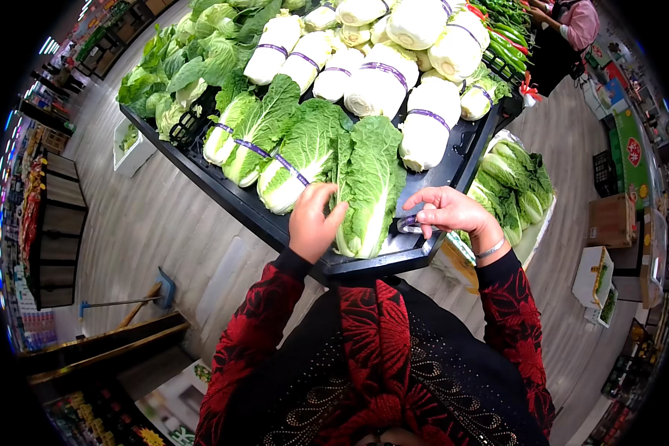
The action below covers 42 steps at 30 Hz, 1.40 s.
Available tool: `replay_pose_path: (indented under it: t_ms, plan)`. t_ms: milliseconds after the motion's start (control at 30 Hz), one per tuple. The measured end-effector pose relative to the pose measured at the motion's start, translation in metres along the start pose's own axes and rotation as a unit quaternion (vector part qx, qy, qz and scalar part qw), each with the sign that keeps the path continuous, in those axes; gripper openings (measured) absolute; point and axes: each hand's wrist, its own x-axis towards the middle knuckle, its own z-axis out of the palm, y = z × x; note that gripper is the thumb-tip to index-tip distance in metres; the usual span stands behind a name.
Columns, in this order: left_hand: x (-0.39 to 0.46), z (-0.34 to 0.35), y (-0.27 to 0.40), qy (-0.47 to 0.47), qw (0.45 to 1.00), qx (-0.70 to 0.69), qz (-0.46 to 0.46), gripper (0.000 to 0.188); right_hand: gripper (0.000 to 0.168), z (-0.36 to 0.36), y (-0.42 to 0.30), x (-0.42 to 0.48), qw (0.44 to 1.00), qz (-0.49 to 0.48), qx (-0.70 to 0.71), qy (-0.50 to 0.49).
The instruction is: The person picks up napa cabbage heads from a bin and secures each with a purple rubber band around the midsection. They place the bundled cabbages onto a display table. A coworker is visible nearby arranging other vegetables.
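A napa cabbage [371,189] with loose green outer leaves lies at the front corner of the black display tray [376,265], with no band visible on it. My left hand [315,220] is at its left side, fingers apart, thumb against or just over the leaf edge. To the right of the cabbage, my right hand [451,212] has its fingers bent over a roll of purple tape [406,224]. The fingers partly hide the roll, so a grip on it cannot be made out. Beside my left hand lies another napa cabbage [298,159], bound with a purple band.
Banded white cabbages [382,78] are stacked behind, with leafy green cabbages [200,50] at left and peppers [507,44] at back right. A crate of napa cabbages [513,189] stands right of the display. A person [568,33] stands beyond. A dustpan [166,287] is on the floor at left.
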Motion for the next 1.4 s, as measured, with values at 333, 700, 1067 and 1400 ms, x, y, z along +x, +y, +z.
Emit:
replay_pose_path:
  t_ms: [333,700,1067,1400]
  plan:
    - [-0.014,0.003,0.045,-0.246,0.783,-0.5,-0.276,0.017,0.036,0.039,-0.007,0.004,0.992,-0.114,-0.004,0.062]
    - [-0.013,0.013,0.052,-0.24,0.776,-0.495,-0.309,0.008,0.034,0.046,-0.012,0.003,0.976,-0.119,-0.151,0.105]
    - [-0.018,0.026,0.046,-0.174,0.82,-0.481,-0.256,0.015,0.041,0.044,0.005,0.002,0.874,-0.233,-0.354,0.237]
    - [-0.014,0.023,0.067,-0.11,0.887,-0.424,-0.144,0.026,0.052,0.059,0.002,-0.003,0.799,-0.343,-0.391,0.301]
